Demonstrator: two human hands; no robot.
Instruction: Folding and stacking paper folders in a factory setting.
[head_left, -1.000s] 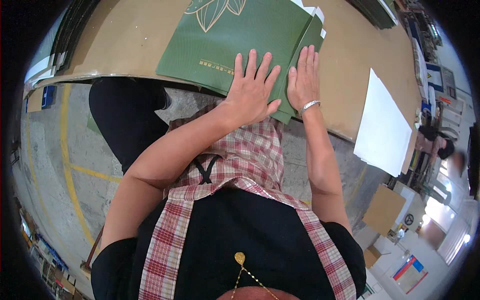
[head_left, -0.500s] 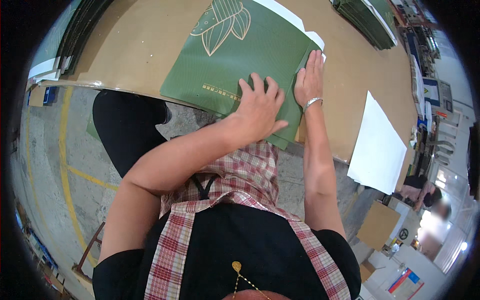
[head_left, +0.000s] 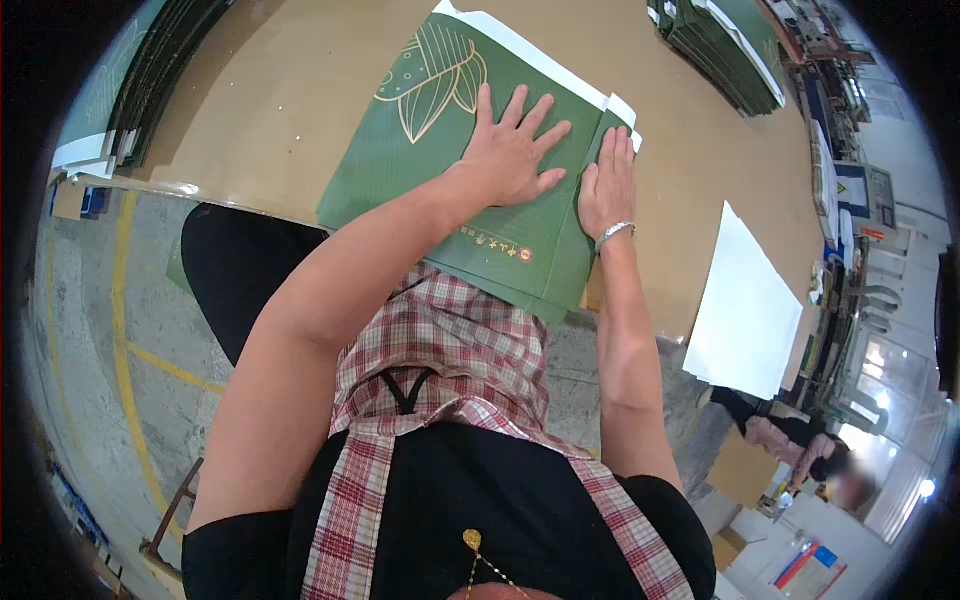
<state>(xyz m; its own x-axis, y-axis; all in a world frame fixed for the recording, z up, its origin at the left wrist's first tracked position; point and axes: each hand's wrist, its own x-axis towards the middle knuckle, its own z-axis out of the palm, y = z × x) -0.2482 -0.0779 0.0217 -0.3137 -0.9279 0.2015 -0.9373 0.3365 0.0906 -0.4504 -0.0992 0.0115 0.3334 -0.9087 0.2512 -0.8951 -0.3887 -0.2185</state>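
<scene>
A green cardboard sheet (head_left: 400, 170) with a gold line drawing and white flaps lies on the brown table, its near edge overhanging toward my apron. My left hand (head_left: 507, 155) rests flat on its printed face with the fingers spread. Along the sheet's right fold lies my right hand (head_left: 608, 188), a bracelet on its wrist, its fingers stretched out side by side and the thumb a little apart. Neither hand grips anything. Whether one sheet or more lie under my palms I cannot tell.
Piles of green folded pieces stand on the table (head_left: 270, 110), one stack (head_left: 165, 75) far left and another stack (head_left: 715, 55) far right. White sheets (head_left: 745, 310) overhang the table's right edge. Beyond them another person (head_left: 800, 445) bends over.
My left hand has moved away from me up the sheet and spread flatter. My right hand has slid slightly nearer. The sheet has shifted a little, and the background person has moved.
</scene>
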